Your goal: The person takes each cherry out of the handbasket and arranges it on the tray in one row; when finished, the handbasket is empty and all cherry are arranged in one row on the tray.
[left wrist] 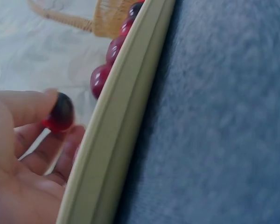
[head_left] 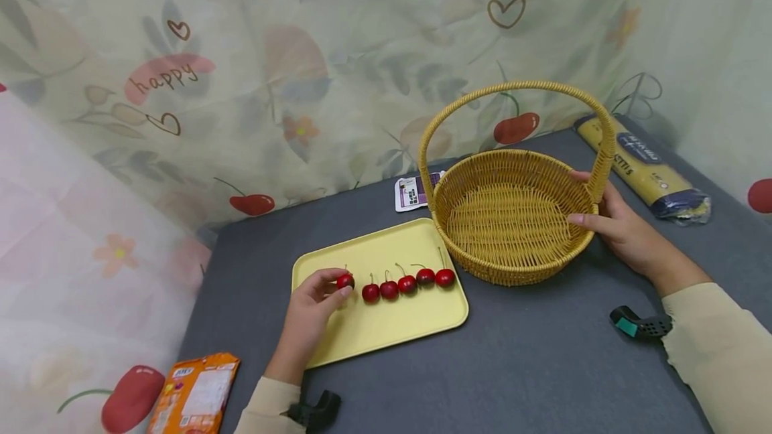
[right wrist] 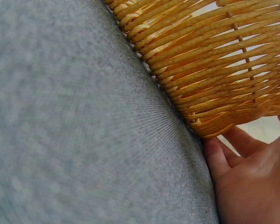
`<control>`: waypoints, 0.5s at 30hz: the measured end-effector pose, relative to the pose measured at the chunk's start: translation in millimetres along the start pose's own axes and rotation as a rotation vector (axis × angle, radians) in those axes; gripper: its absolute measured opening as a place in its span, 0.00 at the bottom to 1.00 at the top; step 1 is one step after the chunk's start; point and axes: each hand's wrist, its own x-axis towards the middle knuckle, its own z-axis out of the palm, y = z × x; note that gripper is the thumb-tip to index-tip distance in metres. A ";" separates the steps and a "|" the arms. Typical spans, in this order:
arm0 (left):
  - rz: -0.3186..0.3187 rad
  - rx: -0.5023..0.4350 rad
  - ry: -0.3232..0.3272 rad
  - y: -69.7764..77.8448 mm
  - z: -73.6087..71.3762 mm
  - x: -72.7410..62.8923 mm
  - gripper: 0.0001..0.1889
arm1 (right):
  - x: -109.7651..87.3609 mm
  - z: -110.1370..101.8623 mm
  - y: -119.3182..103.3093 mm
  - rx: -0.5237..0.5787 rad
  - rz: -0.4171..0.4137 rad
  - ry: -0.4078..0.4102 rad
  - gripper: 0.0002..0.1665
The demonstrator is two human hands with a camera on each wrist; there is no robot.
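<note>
Between thumb and fingertips my left hand (head_left: 313,307) pinches a dark red cherry (head_left: 346,280) over the left part of a yellow tray (head_left: 386,333). In the left wrist view that cherry (left wrist: 60,113) shows a dark side toward the thumb. Several more cherries (head_left: 389,290) with stems lie in a row on the tray, just right of the held one. My right hand (head_left: 627,233) grips the right rim of a woven basket (head_left: 509,220), thumb inside, beside the foot of its tall handle. The right wrist view has fingers (right wrist: 217,158) low against the basket's outer wall.
A yellow spaghetti pack (head_left: 645,166) lies behind the right hand. A small purple-and-white packet (head_left: 410,193) sits behind the tray, partly hidden by the basket. At the front left is an orange bag (head_left: 196,394). Printed cloth (head_left: 362,86) hangs along the grey table's back.
</note>
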 end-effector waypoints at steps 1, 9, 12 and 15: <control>0.000 0.016 0.001 -1.9 -1.0 0.0 0.14 | 0.3 0.0 0.0 -0.002 0.001 0.001 0.43; 0.007 0.068 -0.030 -8.8 -2.1 -1.9 0.13 | 1.9 1.2 -1.4 -0.022 0.022 0.010 0.43; 0.014 0.082 -0.038 -8.5 -2.1 -3.3 0.13 | 1.6 1.8 -1.9 -0.020 0.025 0.014 0.43; 0.021 0.096 -0.040 -8.8 -2.5 -4.0 0.12 | 0.9 2.1 -1.8 -0.024 0.032 0.016 0.42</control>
